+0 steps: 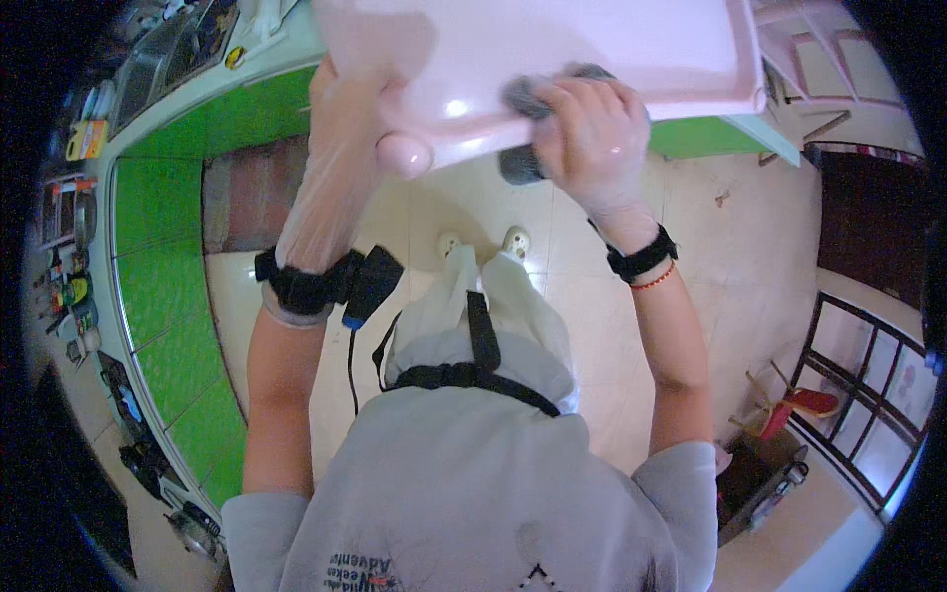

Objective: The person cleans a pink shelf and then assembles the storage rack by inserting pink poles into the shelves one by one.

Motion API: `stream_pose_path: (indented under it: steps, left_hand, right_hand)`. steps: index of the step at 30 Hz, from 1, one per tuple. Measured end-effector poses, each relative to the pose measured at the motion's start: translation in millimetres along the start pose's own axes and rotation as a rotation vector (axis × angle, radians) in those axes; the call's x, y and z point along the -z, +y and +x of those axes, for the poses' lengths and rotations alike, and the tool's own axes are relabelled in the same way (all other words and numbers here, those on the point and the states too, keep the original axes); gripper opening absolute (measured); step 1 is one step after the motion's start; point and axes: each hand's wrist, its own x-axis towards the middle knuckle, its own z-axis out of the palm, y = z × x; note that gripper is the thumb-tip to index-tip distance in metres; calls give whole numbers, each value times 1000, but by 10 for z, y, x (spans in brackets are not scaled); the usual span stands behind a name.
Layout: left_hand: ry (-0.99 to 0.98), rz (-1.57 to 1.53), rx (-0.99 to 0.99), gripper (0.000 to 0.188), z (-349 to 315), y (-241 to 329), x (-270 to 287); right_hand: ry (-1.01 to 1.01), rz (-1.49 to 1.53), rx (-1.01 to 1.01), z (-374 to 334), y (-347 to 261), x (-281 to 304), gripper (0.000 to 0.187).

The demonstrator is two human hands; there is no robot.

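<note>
So there's a pink plastic panel (592, 39) over the tiled floor (681, 227), gloved left hand (347, 97) at its left edge, fingers hidden, can't tell how tight. Gloved right hand (600, 128) is curled around a dark grey cloth (526, 97) against the panel's near edge. Green cabinets (163, 247) left of the panel.

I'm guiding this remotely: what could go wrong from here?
The left hand is at the left side of the pink plastic panel, and its clear glove looks loose and wrinkled, so grip there might slip.

The right hand presses the grey cloth at the panel's near edge; pushing hard there could tilt the panel.

The cable below the left wrist's black device hangs loose and might snag.
</note>
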Motion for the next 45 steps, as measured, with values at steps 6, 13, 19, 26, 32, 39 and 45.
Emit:
stream_pose_path:
  steps: [6, 13, 19, 26, 32, 39, 45]
  left_hand:
    - [81, -103, 49, 37, -266, 84, -88]
    - [44, -184, -42, 35, -387, 60, -249]
    - [50, -131, -8, 34, -325, -121, -226]
    - [58, -139, -7, 36, -519, -17, -52]
    - [60, -94, -50, 35, -609, -274, 182]
    - [92, -154, -8, 37, -626, -312, 104]
    - [235, -110, -27, 30, -688, -328, 108]
  right_hand:
    - [28, -53, -152, -371, 712, 405, 22]
    - [-58, 107, 14, -159, -38, 381, 22]
    - [50, 150, 20, -171, -160, 391, 24]
    - [-3, -56, -292, -858, 1308, 772, 20]
    - [-96, -62, -466, -814, 1361, 819, 18]
    - [5, -319, -510, -271, 1063, 806, 28]
    - [-168, -218, -484, -445, 904, 559, 47]
